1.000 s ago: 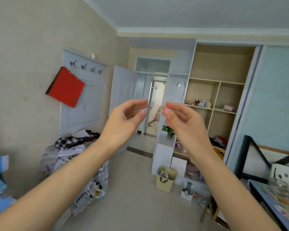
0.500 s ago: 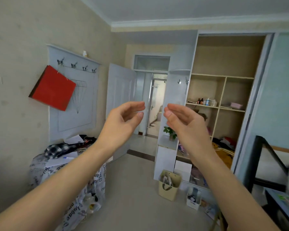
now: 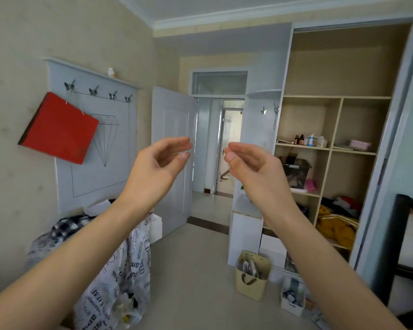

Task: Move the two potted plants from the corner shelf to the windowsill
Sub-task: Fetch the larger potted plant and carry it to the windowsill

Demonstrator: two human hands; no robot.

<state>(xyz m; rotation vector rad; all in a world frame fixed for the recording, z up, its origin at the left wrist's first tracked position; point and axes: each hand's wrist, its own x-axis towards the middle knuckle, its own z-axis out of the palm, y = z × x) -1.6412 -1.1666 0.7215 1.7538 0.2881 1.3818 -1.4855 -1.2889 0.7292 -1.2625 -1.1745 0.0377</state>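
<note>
Head view: your left hand (image 3: pixel 157 167) and right hand (image 3: pixel 255 170) are both raised in front of you. The fingers are loosely curled around nothing and the thumbs face each other across a gap.

One plant (image 3: pixel 242 186) shows only as a sliver of green leaf just left of your right wrist, above the white corner shelf (image 3: pixel 244 207) far across the room. The rest of it is hidden behind that hand, so I cannot tell how its pot stands. It lies ahead and slightly right, so your right hand looks nearer to it. I cannot see the second plant or the windowsill.

On the printed cloth (image 3: pixel 129 265) at near left, "amour" is readable. The other words are too crumpled to read.
</note>
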